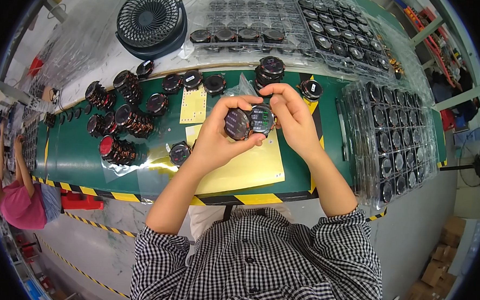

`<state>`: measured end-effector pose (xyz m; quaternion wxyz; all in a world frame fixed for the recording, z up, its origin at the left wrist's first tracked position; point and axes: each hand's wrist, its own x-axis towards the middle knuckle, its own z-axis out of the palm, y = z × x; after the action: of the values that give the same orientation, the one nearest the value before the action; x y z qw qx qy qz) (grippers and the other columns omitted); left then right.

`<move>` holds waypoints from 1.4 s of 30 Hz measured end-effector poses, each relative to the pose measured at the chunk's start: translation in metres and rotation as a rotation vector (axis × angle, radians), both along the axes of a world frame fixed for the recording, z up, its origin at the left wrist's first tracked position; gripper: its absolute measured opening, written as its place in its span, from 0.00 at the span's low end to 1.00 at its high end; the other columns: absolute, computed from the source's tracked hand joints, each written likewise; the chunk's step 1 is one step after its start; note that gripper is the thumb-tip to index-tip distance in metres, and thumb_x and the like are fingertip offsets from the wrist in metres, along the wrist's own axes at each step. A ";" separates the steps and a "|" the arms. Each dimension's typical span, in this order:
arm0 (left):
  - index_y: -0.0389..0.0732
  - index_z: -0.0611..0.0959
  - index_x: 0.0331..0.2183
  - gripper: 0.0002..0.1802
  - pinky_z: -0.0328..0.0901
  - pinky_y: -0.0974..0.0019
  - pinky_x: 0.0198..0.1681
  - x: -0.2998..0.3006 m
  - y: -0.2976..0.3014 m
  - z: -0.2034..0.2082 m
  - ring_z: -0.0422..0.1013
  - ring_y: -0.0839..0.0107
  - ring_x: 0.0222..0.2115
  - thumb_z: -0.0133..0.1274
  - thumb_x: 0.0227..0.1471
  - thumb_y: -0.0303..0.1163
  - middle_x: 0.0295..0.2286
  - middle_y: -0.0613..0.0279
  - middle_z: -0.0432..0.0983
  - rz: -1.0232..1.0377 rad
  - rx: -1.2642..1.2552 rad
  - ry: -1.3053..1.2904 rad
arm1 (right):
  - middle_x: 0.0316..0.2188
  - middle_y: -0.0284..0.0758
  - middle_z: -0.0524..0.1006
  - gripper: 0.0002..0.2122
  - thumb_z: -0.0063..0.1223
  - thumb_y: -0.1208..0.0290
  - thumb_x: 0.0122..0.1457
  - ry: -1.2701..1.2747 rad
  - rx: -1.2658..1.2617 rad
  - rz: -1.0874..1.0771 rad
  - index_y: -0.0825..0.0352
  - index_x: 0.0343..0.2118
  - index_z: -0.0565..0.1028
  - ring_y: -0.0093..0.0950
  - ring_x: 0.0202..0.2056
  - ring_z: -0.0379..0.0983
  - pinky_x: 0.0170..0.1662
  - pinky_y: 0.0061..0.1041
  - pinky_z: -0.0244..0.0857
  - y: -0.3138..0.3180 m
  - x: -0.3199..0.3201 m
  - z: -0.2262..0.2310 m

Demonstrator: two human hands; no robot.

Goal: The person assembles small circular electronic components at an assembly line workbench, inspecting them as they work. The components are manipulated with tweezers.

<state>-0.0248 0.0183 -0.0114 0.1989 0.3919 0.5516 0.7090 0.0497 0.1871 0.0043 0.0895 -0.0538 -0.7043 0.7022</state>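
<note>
Two round black smartwatch bodies are held side by side above the table, both with lit screens. My left hand (217, 135) is closed around the left watch body (237, 124), its thumb reaching under the other one. That right watch body (261, 119) shows green and white text, and the fingers of my right hand (293, 117) grip its right edge. Below them lies a yellow sheet (250, 164) on the green mat. Near my left wrist rests another watch body (179, 153) with a lit screen. A stack of watch bodies (270, 69) stands just beyond my hands.
Several stacks of watch bodies (134, 120) stand at the left. Clear plastic trays (389, 141) full of watch bodies lie at the right, with more trays (338, 33) at the back. A dark fan (150, 23) sits at the back left. A person in pink (23, 204) works far left.
</note>
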 end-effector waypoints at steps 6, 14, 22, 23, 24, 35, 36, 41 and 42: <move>0.40 0.65 0.42 0.28 0.72 0.71 0.40 -0.004 0.001 -0.005 0.73 0.70 0.40 0.60 0.41 0.13 0.48 0.53 0.67 0.131 -0.077 0.026 | 0.36 0.34 0.72 0.17 0.48 0.80 0.53 0.410 0.573 -0.184 0.66 0.47 0.69 0.35 0.43 0.64 0.50 0.32 0.57 -0.009 0.002 0.003; 0.39 0.70 0.41 0.25 0.66 0.63 0.43 0.012 0.012 -0.002 0.72 0.58 0.41 0.63 0.40 0.24 0.41 0.53 0.72 0.307 -0.168 0.366 | 0.27 0.33 0.74 0.09 0.51 0.78 0.55 0.427 0.678 -0.317 0.66 0.39 0.74 0.31 0.31 0.65 0.37 0.29 0.59 -0.028 0.002 -0.004; 0.39 0.70 0.41 0.26 0.66 0.64 0.43 0.014 0.013 -0.003 0.72 0.59 0.39 0.64 0.40 0.24 0.40 0.54 0.73 0.322 -0.177 0.346 | 0.27 0.33 0.72 0.09 0.49 0.78 0.56 0.416 0.666 -0.308 0.68 0.40 0.72 0.31 0.31 0.65 0.37 0.30 0.59 -0.028 0.001 -0.008; 0.39 0.70 0.41 0.26 0.66 0.64 0.43 0.014 0.013 -0.003 0.72 0.59 0.39 0.64 0.40 0.24 0.40 0.54 0.73 0.320 -0.176 0.345 | 0.27 0.33 0.72 0.09 0.49 0.78 0.56 0.415 0.667 -0.309 0.68 0.40 0.72 0.31 0.31 0.65 0.37 0.30 0.59 -0.028 0.002 -0.008; 0.39 0.70 0.41 0.25 0.66 0.64 0.43 0.014 0.013 -0.003 0.72 0.60 0.40 0.64 0.40 0.24 0.40 0.54 0.73 0.316 -0.170 0.334 | 0.27 0.33 0.72 0.10 0.48 0.79 0.56 0.414 0.682 -0.302 0.68 0.41 0.72 0.32 0.32 0.64 0.38 0.31 0.59 -0.028 0.004 -0.007; 0.41 0.63 0.45 0.31 0.74 0.71 0.34 0.012 0.008 0.003 0.70 0.69 0.42 0.60 0.41 0.13 0.53 0.51 0.59 0.113 -0.052 -0.144 | 0.43 0.35 0.73 0.23 0.24 0.51 0.68 -0.161 -0.802 0.143 0.65 0.53 0.64 0.28 0.41 0.70 0.49 0.31 0.61 -0.022 -0.002 -0.014; 0.40 0.63 0.45 0.32 0.73 0.71 0.36 0.008 0.008 -0.003 0.69 0.68 0.43 0.61 0.40 0.14 0.54 0.51 0.59 0.146 -0.076 -0.057 | 0.43 0.35 0.73 0.24 0.25 0.50 0.68 -0.181 -0.894 0.113 0.65 0.53 0.64 0.29 0.43 0.71 0.50 0.31 0.62 -0.025 -0.004 -0.008; 0.39 0.67 0.42 0.23 0.70 0.75 0.30 0.003 0.006 0.005 0.73 0.74 0.33 0.57 0.44 0.15 0.54 0.50 0.60 0.196 0.016 -0.180 | 0.47 0.44 0.71 0.29 0.28 0.44 0.65 -0.105 -1.061 0.090 0.64 0.58 0.59 0.41 0.49 0.69 0.54 0.37 0.63 -0.010 -0.003 -0.018; 0.39 0.67 0.42 0.23 0.70 0.75 0.30 0.002 0.004 0.005 0.73 0.74 0.33 0.57 0.44 0.15 0.54 0.50 0.60 0.197 0.014 -0.180 | 0.47 0.44 0.71 0.29 0.28 0.44 0.65 -0.106 -1.063 0.090 0.64 0.58 0.59 0.41 0.49 0.69 0.54 0.37 0.63 -0.010 -0.003 -0.017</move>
<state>-0.0232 0.0227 -0.0064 0.1745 0.2721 0.5624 0.7610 0.0464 0.1772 -0.0131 -0.0158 -0.0969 -0.2565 0.9615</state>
